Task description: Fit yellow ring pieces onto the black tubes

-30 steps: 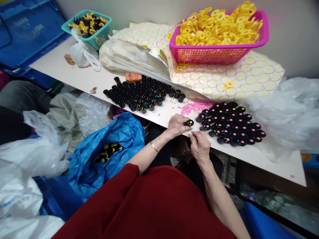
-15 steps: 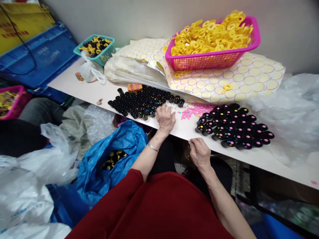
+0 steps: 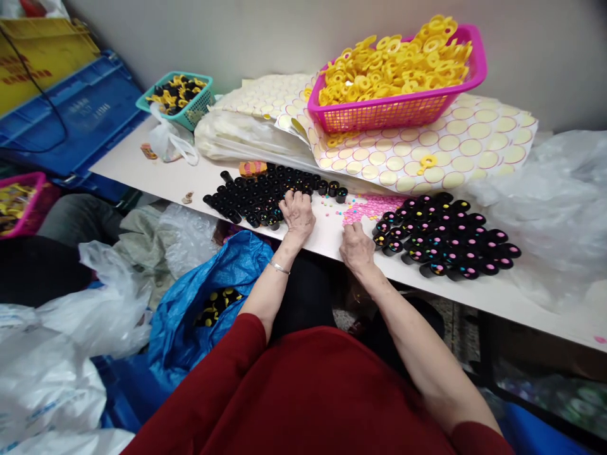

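My left hand [image 3: 298, 216] is at the right end of a crowd of small black cups [image 3: 251, 196], its fingers curled down among them. Its fingertips are hidden, so what they grip does not show. My right hand [image 3: 356, 249] is closed in a pinch at the near side of scattered small pink discs [image 3: 372, 207]; anything between its fingers is too small to make out. To its right stands a second group of black cups [image 3: 446, 237], many with a pink or yellow disc on top. Several cups show tiny coloured bits inside.
A pink basket [image 3: 393, 117] heaped with yellow ring pieces stands on dotted sticker sheets [image 3: 474, 145]. A teal basket [image 3: 196, 110] is at the back left. Clear plastic bags [image 3: 559, 208] lie on the right. Below the table's front edge, a blue sack [image 3: 175, 322] holds black-and-yellow pieces.
My left hand has moved left, onto the edge of the black cups, its fingers curling. My right hand has gone from the table's front edge forward and left to the pink discs.
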Demonstrator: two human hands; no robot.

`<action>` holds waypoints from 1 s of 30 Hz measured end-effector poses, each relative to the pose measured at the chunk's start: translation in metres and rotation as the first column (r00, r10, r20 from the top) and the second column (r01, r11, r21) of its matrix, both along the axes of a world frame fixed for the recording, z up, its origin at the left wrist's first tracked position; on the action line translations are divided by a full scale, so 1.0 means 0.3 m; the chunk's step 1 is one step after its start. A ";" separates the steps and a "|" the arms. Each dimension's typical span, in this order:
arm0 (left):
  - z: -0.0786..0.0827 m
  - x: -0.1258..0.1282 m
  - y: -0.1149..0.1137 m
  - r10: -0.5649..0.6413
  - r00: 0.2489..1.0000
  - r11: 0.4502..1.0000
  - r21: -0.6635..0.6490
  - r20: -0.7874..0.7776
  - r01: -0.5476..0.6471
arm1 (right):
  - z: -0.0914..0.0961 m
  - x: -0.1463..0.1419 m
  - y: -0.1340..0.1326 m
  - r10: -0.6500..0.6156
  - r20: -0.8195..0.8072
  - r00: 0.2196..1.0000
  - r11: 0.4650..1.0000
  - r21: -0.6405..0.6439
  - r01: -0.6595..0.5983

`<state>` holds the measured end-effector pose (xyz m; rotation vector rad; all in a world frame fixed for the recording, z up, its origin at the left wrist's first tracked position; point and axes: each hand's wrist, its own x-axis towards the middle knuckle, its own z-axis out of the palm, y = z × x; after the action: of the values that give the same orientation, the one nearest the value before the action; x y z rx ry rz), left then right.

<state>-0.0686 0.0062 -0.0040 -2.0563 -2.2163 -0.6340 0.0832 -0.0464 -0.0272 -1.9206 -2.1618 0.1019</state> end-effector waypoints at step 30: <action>-0.149 0.229 -0.170 -0.270 0.439 0.848 -0.004 0.857 0.530 | 0.053 0.171 -0.161 -0.248 -0.138 0.959 0.955 -0.203 0.218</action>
<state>0.0001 -0.0450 -0.0487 -2.9222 -2.2174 -1.8135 0.1345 -0.0948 -0.0113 -2.1721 -1.8624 0.4148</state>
